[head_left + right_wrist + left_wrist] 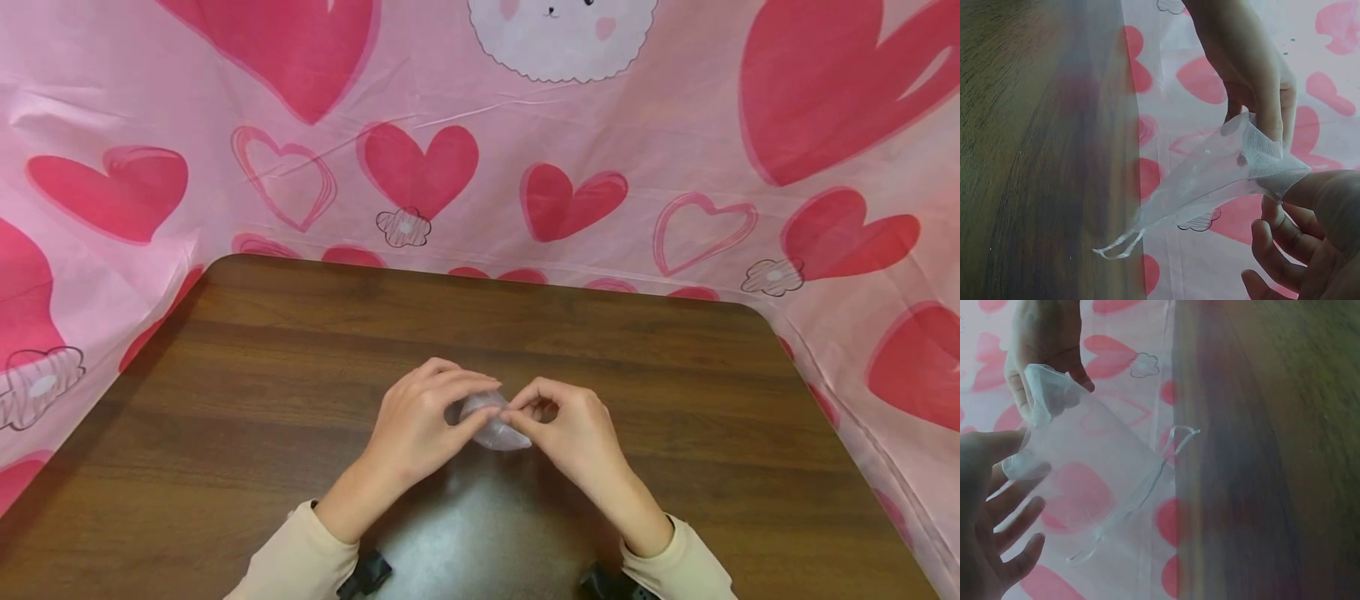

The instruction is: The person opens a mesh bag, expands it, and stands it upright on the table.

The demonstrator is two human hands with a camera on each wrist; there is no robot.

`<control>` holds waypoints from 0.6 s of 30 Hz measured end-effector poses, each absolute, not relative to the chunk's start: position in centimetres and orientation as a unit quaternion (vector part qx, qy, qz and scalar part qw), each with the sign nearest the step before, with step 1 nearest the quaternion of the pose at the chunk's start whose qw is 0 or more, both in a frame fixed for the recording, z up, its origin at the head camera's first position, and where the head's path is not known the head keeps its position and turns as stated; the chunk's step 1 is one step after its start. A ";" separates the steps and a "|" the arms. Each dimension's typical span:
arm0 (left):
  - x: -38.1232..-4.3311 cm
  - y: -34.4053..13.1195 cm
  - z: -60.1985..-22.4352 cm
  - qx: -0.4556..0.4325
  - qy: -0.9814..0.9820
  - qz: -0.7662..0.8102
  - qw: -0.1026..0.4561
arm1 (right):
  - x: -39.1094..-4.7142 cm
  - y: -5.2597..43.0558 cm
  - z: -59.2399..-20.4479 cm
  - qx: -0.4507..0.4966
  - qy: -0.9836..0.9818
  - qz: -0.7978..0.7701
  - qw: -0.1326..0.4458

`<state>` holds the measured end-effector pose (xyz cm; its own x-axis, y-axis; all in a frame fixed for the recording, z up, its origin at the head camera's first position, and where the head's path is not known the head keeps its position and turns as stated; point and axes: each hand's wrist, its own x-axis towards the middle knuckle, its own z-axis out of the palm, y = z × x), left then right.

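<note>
A small sheer white drawstring pouch (498,435) hangs between both hands, just above the table. In the head view the left hand (412,421) holds its left side, fingers arched over the far side and thumb on the near side. The right hand (573,425) pinches it between thumb and forefinger. The left wrist view shows the sheer fabric (1116,447) stretched out flat, with a thin white drawstring (1175,440) looping at its far end. In the right wrist view, the gathered mesh (1266,162) covers some fingertips of both hands.
A dark brown wooden table (300,333) lies beneath the hands. Around its back and sides hangs a pink cloth (495,108) printed with red hearts. Black devices (366,573) are worn at both wrists, by the light sleeves (300,554).
</note>
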<state>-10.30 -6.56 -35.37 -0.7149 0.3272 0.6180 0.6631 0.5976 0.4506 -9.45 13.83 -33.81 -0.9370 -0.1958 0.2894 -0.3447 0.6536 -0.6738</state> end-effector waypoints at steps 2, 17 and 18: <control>-10.3 -6.6 -35.5 -0.289 -0.864 -0.337 0.237 | -9.4 13.8 -33.9 0.160 -0.903 0.386 0.096; -10.3 -6.5 -35.7 -0.245 -0.885 -0.322 0.230 | -9.3 13.9 -34.4 0.191 -0.884 0.418 0.087; -10.3 -6.5 -35.7 -0.241 -0.886 -0.322 0.232 | -9.2 13.9 -34.4 0.191 -0.883 0.420 0.080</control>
<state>-10.32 -6.52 -35.74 -0.7764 0.2773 0.5660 0.5759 0.6769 0.4584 -9.21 13.88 -34.36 -0.9144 -0.2690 0.3024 -0.4043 0.5738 -0.7123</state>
